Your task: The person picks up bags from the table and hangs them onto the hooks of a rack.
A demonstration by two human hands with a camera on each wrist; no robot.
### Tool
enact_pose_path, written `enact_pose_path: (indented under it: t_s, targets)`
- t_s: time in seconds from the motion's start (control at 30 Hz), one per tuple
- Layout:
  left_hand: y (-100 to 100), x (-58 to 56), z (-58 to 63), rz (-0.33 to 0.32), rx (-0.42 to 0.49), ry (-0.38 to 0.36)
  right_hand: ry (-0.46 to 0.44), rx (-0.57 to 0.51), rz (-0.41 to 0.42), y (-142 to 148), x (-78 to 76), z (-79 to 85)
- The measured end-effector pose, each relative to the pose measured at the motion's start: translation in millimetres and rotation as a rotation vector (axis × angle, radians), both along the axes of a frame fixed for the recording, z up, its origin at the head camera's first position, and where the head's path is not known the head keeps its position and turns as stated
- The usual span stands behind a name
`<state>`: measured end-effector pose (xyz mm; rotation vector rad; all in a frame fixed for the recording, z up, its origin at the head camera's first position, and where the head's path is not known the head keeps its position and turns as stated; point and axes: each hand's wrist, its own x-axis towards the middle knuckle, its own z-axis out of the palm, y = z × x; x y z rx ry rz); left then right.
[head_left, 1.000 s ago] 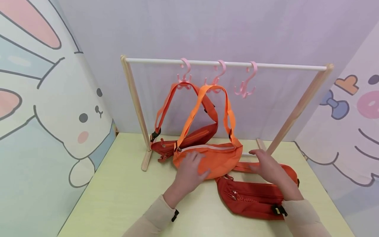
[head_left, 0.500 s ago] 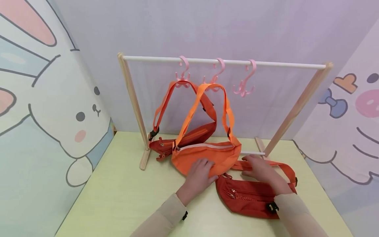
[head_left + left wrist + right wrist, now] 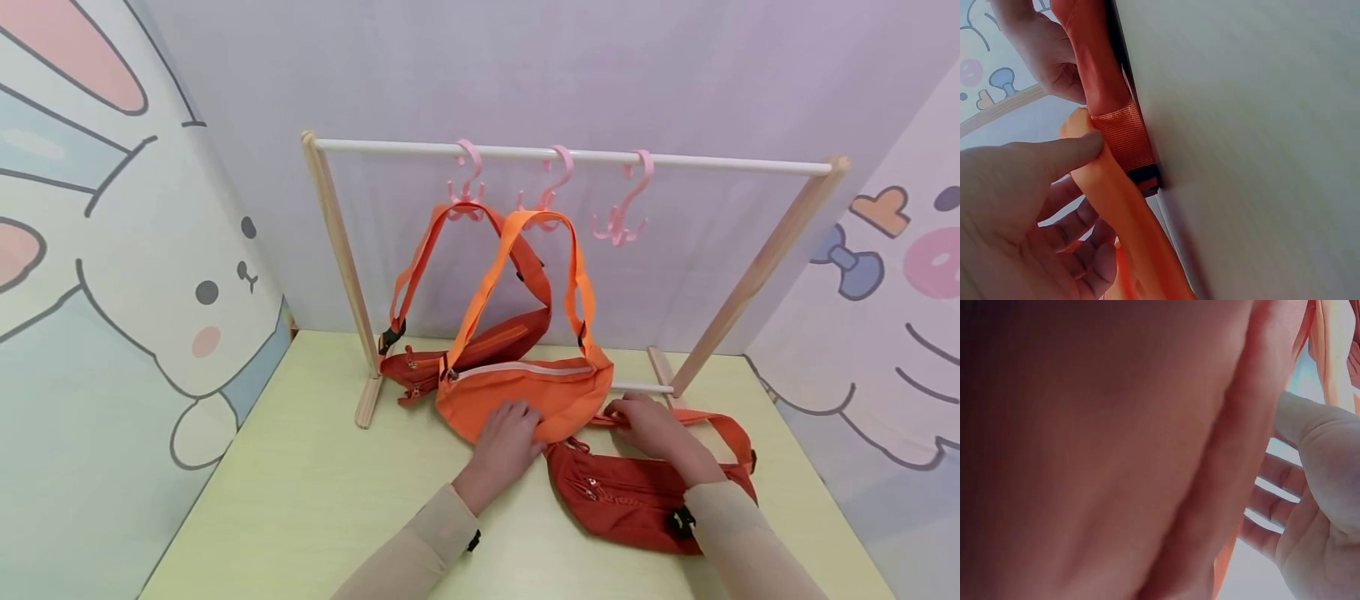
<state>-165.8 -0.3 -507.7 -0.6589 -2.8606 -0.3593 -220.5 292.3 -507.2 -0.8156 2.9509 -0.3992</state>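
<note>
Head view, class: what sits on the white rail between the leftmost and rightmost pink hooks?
Another pink hook, with the bright orange waist bag hanging from it by its strap; the head view shows this.

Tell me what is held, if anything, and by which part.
Apparently, left hand: orange bag, by its lower edge; right hand: nearer red bag, by its strap.

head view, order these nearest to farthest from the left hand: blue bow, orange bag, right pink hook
1. Orange bag: touching the left hand
2. Right pink hook: above, to the right
3. Blue bow: far right
</note>
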Motion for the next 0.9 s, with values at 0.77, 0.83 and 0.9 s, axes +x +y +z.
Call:
enact_pose_path:
  t_s: [0.77, 0.83, 0.9]
  targets:
    - [-1, -8.4, -5.0, 0.006, 0.072, -0.005, -0.094, 0.049, -0.139, 13, 20.5, 57.0]
    - [-2, -8.6, -4.9, 0.01, 0.074, -0.008, -0.087, 0.055, -0.16, 17, 22.9, 64.9]
    - [-2, -8.7, -4.7, 0.014, 0.079, -0.012, -0.077, 0.055, -0.18, 21, 25.8, 72.6]
